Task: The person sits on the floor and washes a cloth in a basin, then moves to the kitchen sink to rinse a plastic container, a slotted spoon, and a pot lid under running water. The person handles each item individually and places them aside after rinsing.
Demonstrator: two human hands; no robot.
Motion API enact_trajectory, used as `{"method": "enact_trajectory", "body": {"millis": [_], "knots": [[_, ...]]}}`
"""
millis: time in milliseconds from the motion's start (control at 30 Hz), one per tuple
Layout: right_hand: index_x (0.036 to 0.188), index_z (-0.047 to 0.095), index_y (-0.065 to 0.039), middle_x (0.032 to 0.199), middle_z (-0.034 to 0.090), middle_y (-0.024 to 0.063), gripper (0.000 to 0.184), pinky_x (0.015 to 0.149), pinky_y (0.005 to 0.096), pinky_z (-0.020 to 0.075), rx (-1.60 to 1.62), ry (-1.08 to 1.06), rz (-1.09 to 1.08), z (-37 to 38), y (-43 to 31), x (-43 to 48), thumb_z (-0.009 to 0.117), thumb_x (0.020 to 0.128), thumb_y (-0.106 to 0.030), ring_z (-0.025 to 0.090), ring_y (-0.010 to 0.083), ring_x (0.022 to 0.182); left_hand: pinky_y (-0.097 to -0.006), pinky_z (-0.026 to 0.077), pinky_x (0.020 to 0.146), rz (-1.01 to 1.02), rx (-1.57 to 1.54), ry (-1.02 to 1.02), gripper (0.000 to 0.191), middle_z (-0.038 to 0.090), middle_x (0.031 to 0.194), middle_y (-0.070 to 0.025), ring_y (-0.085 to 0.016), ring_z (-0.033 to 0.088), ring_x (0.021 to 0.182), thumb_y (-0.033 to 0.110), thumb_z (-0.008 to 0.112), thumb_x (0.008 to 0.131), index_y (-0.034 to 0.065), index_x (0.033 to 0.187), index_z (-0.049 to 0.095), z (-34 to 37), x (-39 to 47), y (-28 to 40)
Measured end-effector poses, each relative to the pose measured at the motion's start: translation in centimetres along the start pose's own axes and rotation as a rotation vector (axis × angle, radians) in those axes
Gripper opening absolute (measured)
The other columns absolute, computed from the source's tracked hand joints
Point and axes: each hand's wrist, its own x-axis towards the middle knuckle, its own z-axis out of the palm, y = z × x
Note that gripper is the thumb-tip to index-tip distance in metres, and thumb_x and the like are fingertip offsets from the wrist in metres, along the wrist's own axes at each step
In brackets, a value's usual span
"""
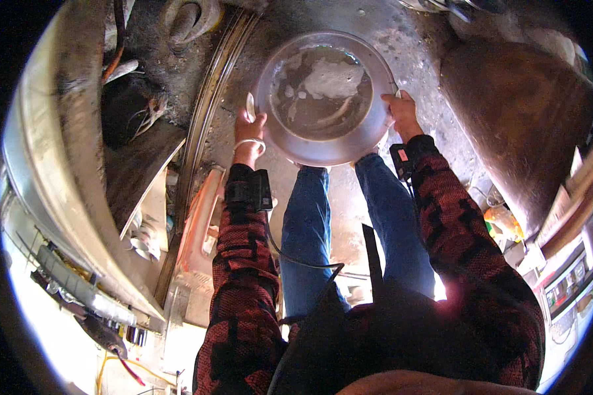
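Observation:
A wide round metal basin (321, 152) is held out in front of me, above the floor and over my feet. Greyish liquid (296, 117) covers its bottom, with a pale patch of foam (336, 79) on the surface. My left hand (250, 127) grips the basin's left side by a light-coloured handle (250, 106). On the opposite side my right hand (404, 113) is closed around the edge, its thumb near the rim; most of the grip there is hidden. A white band circles my left wrist, and a small dark device sits on each forearm.
Metal floor track (216, 74) runs along the left. Beyond it stand a leaning board (141, 168) and a round worn object (185, 22). An orange plastic piece (197, 217) lies near my left leg. At right is a large brown panel (514, 108), with a colourful bag (505, 222) below.

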Motion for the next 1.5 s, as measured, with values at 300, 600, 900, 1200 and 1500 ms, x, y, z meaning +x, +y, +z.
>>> {"method": "enact_trajectory", "body": {"millis": [300,600,900,1200,1500], "knots": [[0.101,0.068,-0.002,0.081,0.067,0.0056,0.024,0.051,0.0329,0.0464,0.321,-0.061,0.157,-8.9,-3.0,-16.6,0.073,0.079,-0.009,0.061,0.015,0.068,-0.0365,0.047,0.094,0.37,0.369,-0.096,0.048,0.067,0.119,-0.0153,-0.027,0.063,0.107,0.016,0.073,0.087,-0.0025,0.128,0.057,-3.4,-7.4,26.5],[0.125,0.053,-0.002,0.123,0.066,0.0129,0.044,0.073,0.0406,0.0612,0.947,-0.026,0.111,-8.0,-9.9,-19.7,0.058,0.082,0.007,0.066,0.0264,0.108,-0.0367,0.047,0.097,0.444,0.075,-0.197,0.052,0.063,0.127,-0.0153,-0.028,0.061,0.113,0.013,0.067,0.091,-0.0015,0.138,0.049,-1.0,-2.3,33.1],[0.121,0.053,0.002,0.124,0.063,0.0148,0.042,0.078,0.041,0.0597,0.911,0.09,0.07,-4.3,-19.2,-18.1,0.06,0.08,0.009,0.064,0.0282,0.111,-0.0445,0.06,0.068,0.016,-0.25,-0.138,0.027,0.055,0.109,-0.0121,-0.027,0.058,0.099,0.015,0.058,0.097,0.0066,0.12,0.045,0.9,-4.3,25.3],[0.083,0.065,-0.001,0.075,0.063,0.0025,0.013,0.058,0.0313,0.0459,0.868,0.178,-0.058,2.3,-28.0,-14.3,0.071,0.072,0.0,0.058,0.0144,0.065,-0.0473,0.058,0.089,0.445,0.065,-0.151,0.047,0.049,0.133,-0.0158,-0.03,0.055,0.115,0.018,0.058,0.097,0.0067,0.136,0.036,2.6,1.4,29.9],[0.08,0.066,0.0,0.072,0.064,0.0012,0.011,0.058,0.0305,0.0458,0.746,0.164,-0.219,5.4,-31.0,-10.5,0.074,0.073,-0.003,0.057,0.0127,0.064,-0.0464,0.055,0.097,0.822,0.369,-0.07,0.036,0.057,0.128,-0.0163,-0.031,0.061,0.11,0.007,0.054,0.096,0.0006,0.131,0.047,2.6,3.3,33.3]]}}
